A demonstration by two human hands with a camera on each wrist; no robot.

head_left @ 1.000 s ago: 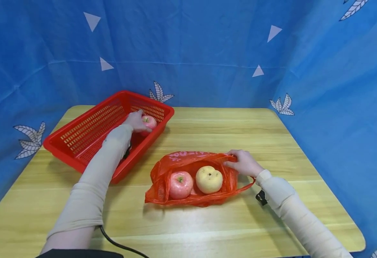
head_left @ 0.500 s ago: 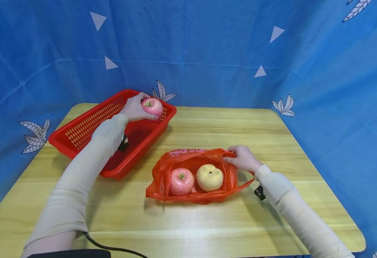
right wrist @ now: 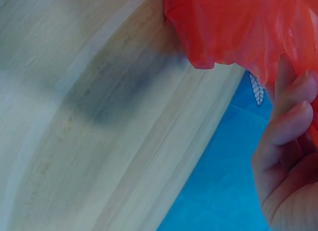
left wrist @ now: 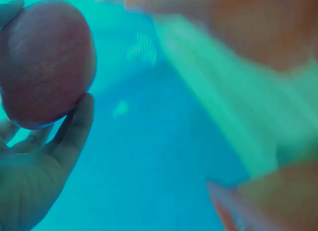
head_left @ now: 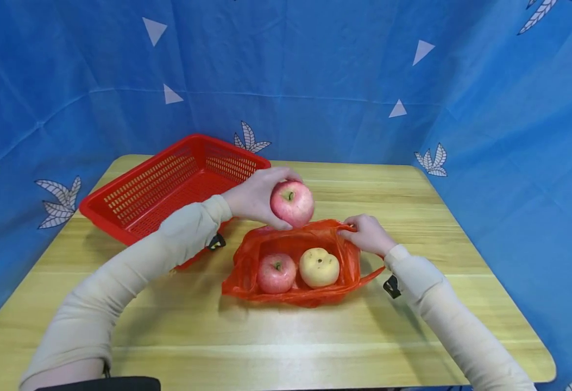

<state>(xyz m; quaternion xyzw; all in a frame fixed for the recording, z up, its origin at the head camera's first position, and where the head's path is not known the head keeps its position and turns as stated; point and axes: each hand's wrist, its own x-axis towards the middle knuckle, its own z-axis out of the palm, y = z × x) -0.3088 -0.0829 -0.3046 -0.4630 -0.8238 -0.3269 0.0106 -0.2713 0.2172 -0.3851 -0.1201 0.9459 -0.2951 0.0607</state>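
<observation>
So the left hand (head_left: 255,199) has a proper hold on a pink apple (head_left: 293,205), up off the tabletop (head_left: 286,353) near the middle of the frame. That grip is filled: fingers round the far side, thumb along the near side. The apple's roundish, so no real long axis to worry about.

The relation that matters, I reckon, is apple to bag. In the head view it sits just above the back rim of the red plastic bag (head_left: 244,266), whose mouth runs long left to right. Can't tell if it's touching the rim.

Left arm slants up from the lower left, wrist just past the right side of the red basket (head_left: 168,179). Right arm comes in from the lower right, and the right hand (head_left: 368,237) pinches the bag's upper right edge. Inside sit another apple (head_left: 277,273) and a pale yellow fruit (head_left: 319,267).
</observation>
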